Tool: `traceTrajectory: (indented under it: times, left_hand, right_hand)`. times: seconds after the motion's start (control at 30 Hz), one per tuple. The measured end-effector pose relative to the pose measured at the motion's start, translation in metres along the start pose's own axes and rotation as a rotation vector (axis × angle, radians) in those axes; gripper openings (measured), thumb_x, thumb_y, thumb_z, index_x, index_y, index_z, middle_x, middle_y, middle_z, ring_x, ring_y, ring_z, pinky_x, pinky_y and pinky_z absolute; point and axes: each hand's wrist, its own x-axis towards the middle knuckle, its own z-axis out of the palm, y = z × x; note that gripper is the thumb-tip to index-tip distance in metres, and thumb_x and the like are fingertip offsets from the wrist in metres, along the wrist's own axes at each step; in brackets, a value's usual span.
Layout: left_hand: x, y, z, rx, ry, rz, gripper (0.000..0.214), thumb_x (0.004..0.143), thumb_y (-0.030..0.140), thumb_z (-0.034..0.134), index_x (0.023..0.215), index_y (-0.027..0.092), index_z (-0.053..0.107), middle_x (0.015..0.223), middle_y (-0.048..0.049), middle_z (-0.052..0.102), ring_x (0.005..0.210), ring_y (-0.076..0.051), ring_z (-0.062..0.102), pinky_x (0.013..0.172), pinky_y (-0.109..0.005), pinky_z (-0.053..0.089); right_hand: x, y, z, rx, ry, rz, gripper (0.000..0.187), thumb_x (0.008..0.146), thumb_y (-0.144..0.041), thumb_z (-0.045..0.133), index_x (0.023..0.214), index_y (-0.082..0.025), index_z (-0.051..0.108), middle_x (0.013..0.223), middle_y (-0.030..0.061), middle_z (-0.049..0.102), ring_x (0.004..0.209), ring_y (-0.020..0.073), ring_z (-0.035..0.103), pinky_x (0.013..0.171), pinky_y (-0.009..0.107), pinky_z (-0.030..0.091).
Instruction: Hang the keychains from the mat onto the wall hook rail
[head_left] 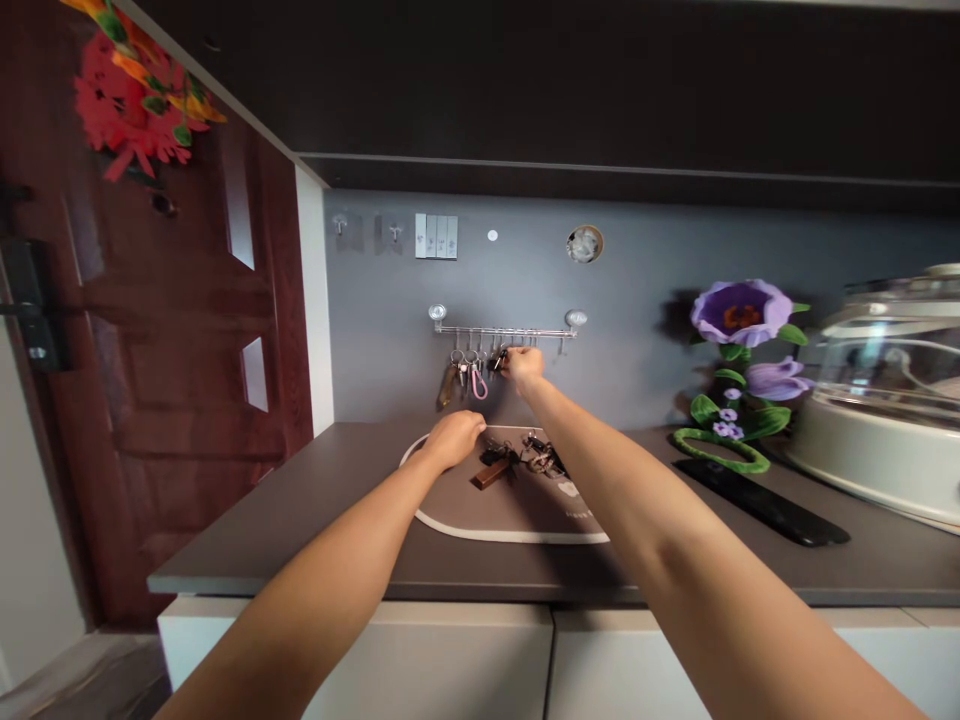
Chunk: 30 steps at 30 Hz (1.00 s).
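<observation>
At a silver hook rail on the grey wall, my right hand pinches a small dark bunch of keys just below the hooks. To its left, several hooks carry key rings, one with a brown tag and one with a pink loop. My left hand hovers low over the left part of the mat, its fingers closed together; whether they hold anything is hidden. On the mat, beyond its fingertips, lie a brown key holder and a tangle of keys.
A black elongated object lies right of the mat. Behind it stands a purple knitted flower beside a cream appliance with a clear cover. A dark shelf overhangs the counter. A red-brown door is at left.
</observation>
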Motion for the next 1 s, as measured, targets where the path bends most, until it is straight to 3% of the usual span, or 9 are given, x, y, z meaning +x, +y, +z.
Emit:
traceTrajectory:
  times: [0.6,1.0]
  left_hand:
    - [-0.001,0.001,-0.004,0.034,-0.007,0.017,0.026,0.085,0.022,0.035,0.083,0.017,0.061,0.089,-0.008,0.063,0.085,-0.018,0.057,0.073,-0.027,0.039]
    - [-0.003,0.003,-0.006,-0.032,0.03,0.043,0.027,0.086,0.023,0.035,0.085,0.017,0.062,0.09,-0.0069,0.064,0.085,-0.018,0.056,0.076,-0.027,0.04]
  right_hand:
    - [0.0,0.016,-0.002,-0.044,-0.038,0.066,0.012,0.078,-0.014,0.043,0.07,-0.015,0.051,0.061,-0.0004,0.051,0.049,0.0068,0.051,0.049,0.023,0.049]
    - [-0.023,0.015,-0.029,-0.065,-0.12,0.064,0.013,0.078,-0.009,0.041,0.071,-0.015,0.051,0.066,0.0007,0.055,0.048,0.0054,0.05,0.045,0.017,0.042]
